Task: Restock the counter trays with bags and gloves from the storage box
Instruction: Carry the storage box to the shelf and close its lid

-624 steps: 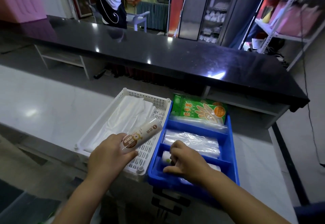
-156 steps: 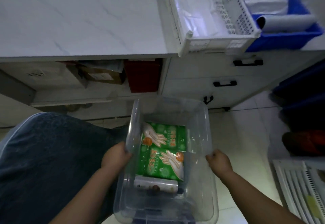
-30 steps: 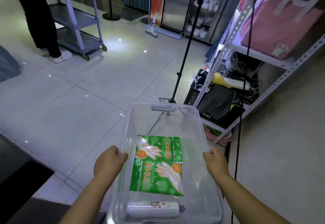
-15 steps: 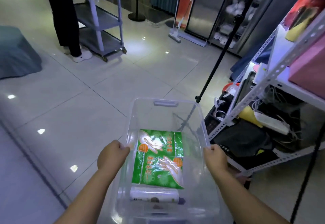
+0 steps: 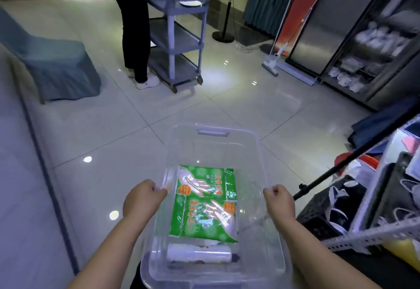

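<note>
Storage box (image 5: 213, 146): clear, green glove packs (image 5: 204, 202) + bag roll (image 5: 198, 254) inside; L hand (image 5: 145, 200) + R hand (image 5: 278, 202) in grip on rims.

One box (image 5: 259, 152), two glove packs (image 5: 204, 207), one roll (image 5: 198, 254)

Both forearms reach forward. The left hand (image 5: 142, 200) grips the box (image 5: 212, 132) by its left rim, the right hand (image 5: 279, 202) by its right rim, fingers curled.
</note>
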`<state>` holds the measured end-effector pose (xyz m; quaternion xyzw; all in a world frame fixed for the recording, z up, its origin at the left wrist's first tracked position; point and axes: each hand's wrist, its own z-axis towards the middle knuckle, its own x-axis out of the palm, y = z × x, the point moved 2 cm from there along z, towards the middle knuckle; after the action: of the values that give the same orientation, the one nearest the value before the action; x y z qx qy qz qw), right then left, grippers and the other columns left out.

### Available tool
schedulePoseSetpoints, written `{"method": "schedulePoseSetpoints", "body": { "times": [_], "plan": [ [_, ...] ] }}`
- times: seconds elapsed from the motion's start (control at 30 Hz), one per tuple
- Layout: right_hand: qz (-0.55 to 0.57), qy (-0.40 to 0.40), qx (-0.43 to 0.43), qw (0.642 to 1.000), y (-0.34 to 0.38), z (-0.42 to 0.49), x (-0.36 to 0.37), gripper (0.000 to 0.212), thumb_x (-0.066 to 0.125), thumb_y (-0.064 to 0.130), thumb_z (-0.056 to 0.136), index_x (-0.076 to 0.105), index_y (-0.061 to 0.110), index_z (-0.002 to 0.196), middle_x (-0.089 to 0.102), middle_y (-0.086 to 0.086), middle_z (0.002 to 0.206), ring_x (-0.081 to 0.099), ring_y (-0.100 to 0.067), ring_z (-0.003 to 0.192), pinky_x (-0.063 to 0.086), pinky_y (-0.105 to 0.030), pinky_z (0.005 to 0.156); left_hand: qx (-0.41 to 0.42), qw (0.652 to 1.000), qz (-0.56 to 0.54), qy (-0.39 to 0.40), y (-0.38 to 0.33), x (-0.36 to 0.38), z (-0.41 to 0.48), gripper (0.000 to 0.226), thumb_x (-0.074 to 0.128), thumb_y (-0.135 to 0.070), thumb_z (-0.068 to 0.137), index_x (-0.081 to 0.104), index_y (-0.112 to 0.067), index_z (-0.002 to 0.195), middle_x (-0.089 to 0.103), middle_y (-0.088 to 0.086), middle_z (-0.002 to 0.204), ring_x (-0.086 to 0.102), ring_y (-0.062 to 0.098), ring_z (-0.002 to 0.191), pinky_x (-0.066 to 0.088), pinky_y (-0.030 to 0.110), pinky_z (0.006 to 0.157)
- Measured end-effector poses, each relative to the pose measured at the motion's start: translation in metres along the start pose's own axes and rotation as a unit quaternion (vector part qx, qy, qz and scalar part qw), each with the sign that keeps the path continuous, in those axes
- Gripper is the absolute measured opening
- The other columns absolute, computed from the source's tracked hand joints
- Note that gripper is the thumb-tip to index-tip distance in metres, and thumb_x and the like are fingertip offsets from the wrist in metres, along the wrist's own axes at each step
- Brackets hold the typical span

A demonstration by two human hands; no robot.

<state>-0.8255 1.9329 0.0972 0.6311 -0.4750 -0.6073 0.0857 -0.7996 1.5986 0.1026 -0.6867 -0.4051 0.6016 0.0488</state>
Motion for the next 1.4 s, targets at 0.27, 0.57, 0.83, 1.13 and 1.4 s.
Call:
{"method": "schedulePoseSetpoints", "body": {
  "times": [0.27, 0.57, 0.83, 1.13, 1.4],
  "plan": [
    [0.019, 0.005, 0.004, 1.000, 0.118, 0.093, 0.105, 0.017, 0.054, 0.017, 0.084, 0.051, 0.006, 0.072, 0.051, -0.006, 0.065, 0.044, -0.022, 0.059, 0.035, -0.031, 0.055, 0.024, 0.998, 0.028, 0.042, -0.008, -0.045, 0.190, 0.024, 0.061, -0.031, 0.078, 0.053, -0.009, 0.073, 0.053, 0.002, 0.063, 0.053, 0.027, 0.066, 0.030, 0.026, 0.049],
    [0.045, -0.017, 0.040, 0.998, 0.201, 0.187, 0.158, 0.018, 0.055, 0.018, 0.084, 0.049, 0.007, 0.071, 0.047, -0.004, 0.062, 0.039, -0.022, 0.058, 0.034, -0.032, 0.056, 0.060, 0.995, 0.053, 0.063, -0.079, -0.071, 0.355, 0.026, 0.057, -0.027, 0.079, 0.041, -0.017, 0.062, 0.050, 0.002, 0.063, 0.050, 0.028, 0.065, 0.032, 0.028, 0.052],
    [0.058, -0.054, 0.086, 0.993, 0.212, 0.320, 0.139, 0.019, 0.057, 0.017, 0.083, 0.050, 0.008, 0.069, 0.050, -0.006, 0.063, 0.043, -0.025, 0.061, 0.036, -0.032, 0.059, 0.113, 0.984, 0.082, 0.111, -0.200, -0.013, 0.455, 0.030, 0.062, -0.034, 0.080, 0.043, -0.017, 0.065, 0.063, 0.011, 0.081, 0.060, 0.031, 0.079, 0.035, 0.029, 0.058],
    [0.049, -0.088, 0.116, 0.988, 0.226, 0.491, 0.073, 0.019, 0.057, 0.017, 0.083, 0.049, 0.010, 0.068, 0.051, -0.005, 0.062, 0.046, -0.026, 0.062, 0.036, -0.032, 0.059, 0.156, 0.971, 0.113, 0.141, -0.377, 0.064, 0.547, 0.029, 0.061, -0.035, 0.081, 0.046, -0.015, 0.065, 0.061, 0.007, 0.077, 0.058, 0.030, 0.077, 0.043, 0.030, 0.063],
    [0.055, -0.127, 0.132, 0.982, 0.225, 0.608, 0.015, 0.015, 0.059, 0.016, 0.084, 0.058, 0.003, 0.077, 0.064, -0.017, 0.074, 0.057, -0.033, 0.071, 0.040, -0.033, 0.063, 0.214, 0.953, 0.117, 0.180, -0.517, 0.136, 0.619, 0.028, 0.062, -0.036, 0.079, 0.047, -0.016, 0.066, 0.060, 0.007, 0.075, 0.059, 0.028, 0.077, 0.036, 0.027, 0.057]
  ]
}}
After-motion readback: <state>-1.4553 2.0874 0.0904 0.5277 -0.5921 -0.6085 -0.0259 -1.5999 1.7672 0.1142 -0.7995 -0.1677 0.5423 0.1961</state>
